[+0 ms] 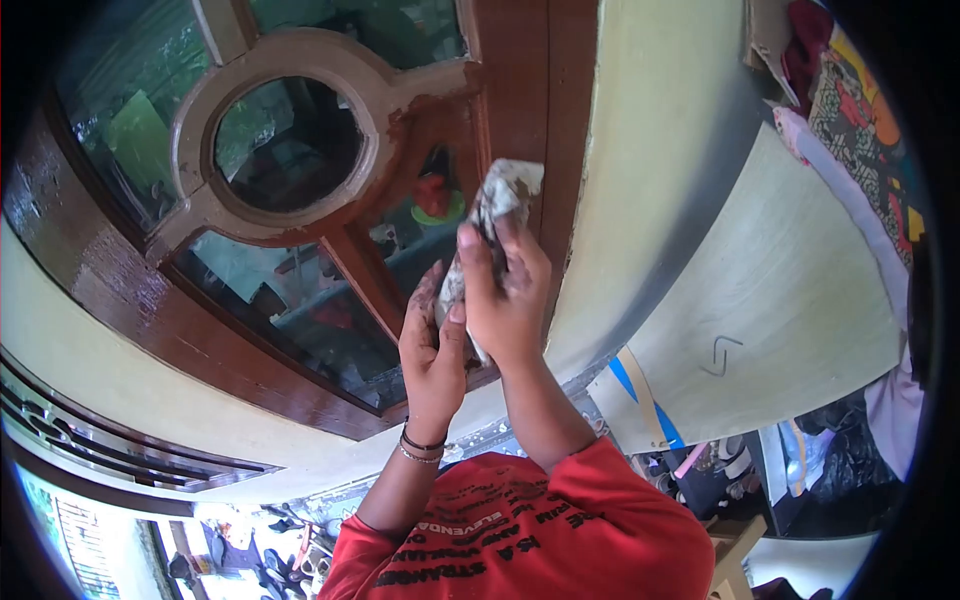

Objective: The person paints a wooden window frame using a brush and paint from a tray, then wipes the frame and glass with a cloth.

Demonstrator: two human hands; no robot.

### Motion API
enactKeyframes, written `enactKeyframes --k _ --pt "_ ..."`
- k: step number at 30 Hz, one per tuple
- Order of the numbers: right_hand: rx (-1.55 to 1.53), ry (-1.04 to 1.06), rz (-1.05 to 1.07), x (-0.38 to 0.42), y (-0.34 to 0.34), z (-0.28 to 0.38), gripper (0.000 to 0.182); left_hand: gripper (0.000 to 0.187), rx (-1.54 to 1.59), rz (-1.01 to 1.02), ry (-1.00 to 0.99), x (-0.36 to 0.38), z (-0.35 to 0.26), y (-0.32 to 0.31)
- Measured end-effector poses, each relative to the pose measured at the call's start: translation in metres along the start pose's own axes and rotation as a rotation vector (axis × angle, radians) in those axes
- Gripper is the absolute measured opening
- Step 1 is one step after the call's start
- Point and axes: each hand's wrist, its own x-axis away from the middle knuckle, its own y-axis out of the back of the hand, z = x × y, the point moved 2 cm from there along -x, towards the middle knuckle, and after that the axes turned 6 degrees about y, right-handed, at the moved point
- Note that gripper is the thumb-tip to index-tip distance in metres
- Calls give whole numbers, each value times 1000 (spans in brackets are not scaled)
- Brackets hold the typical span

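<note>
A long white rag (515, 180), or something much like a folded cloth, is smeared with dark brown stains. My right hand (505, 300) grips it around the middle, with the upper end sticking out past the fingers. Lower down, my left hand (432, 355) holds the other end, thumb against it; bracelets circle that wrist. Brown smears mark the fingers of both hands. Just beyond them stands a wooden window frame (362, 275) with glass panes and a round centre ring (190, 150). Its wood is glossy red-brown in places and paler brown around the ring.
A cream wall (640, 150) runs beside the frame on the right. Farther right, a pale board (770, 290) leans near patterned fabric (860, 130). Shoes and a black plastic bag (855, 450) lie at lower right. A dark vent grille (120, 440) is at lower left.
</note>
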Motion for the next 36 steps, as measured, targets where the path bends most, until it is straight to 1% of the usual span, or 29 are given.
enactKeyframes --k 1,2,4,5,6,8,9,10,11,14,15,16,17,19,23,27,29,30,32,34,35,36 --pt "29 68 -7 -6 -2 -6 12 45 28 11 -1 -1 0 0" --pt "33 65 -19 -12 -3 -9 12 45 23 22 5 -1 -3 -2" --pt "263 136 36 -24 -6 -8 8 47 28 47 12 -1 -13 -6" --pt "326 138 11 -30 -8 -4 8 47 24 53 14 -1 -17 -8" --pt "327 138 6 -35 -10 -5 8 48 26 50 33 -2 -20 -9" --pt "396 204 -1 -41 -13 -6 11 48 30 47 51 -1 -21 -8" --pt "397 206 -1 -42 -14 -4 11 48 22 52 86 -1 -19 -7" --pt "462 196 22 -44 -16 -1 12 48 15 57 119 -1 -18 -6" --pt "527 186 46 -45 -17 0 13 48 17 58 118 -2 -15 -5" --pt "562 172 30 -45 -19 0 15 48 44 44 104 -3 -14 -3" --pt "561 173 31 -47 -20 0 15 48 27 55 144 -3 -17 -3" --pt "629 175 29 -48 -20 0 16 48 10 66 185 -4 -18 -3" --pt "698 177 27 -49 -21 0 17 48 10 64 185 -5 -18 -3" --pt "705 201 36 -50 -26 1 18 47 30 49 145 -7 -17 -4" --pt "745 263 69 -54 -31 1 21 46 46 67 173 -8 -19 0" --pt "720 279 115 -53 -31 1 21 47 34 46 112 -9 -9 2" --pt "652 344 166 -49 -36 6 19 47 16 44 90 -9 -6 3" --pt "658 339 166 -48 -35 5 19 47 50 39 105 -8 -8 3" --pt "490 280 207 -50 -32 2 18 47 85 30 120 -8 -12 3" --pt "459 287 225 -54 -28 -3 18 47 178 66 168 -6 -17 -1" --pt "429 293 235 -55 -24 -5 18 48 224 117 200 -6 -25 -4" --pt "399 301 245 -56 -20 -4 18 48 226 113 205 -7 -23 -5"
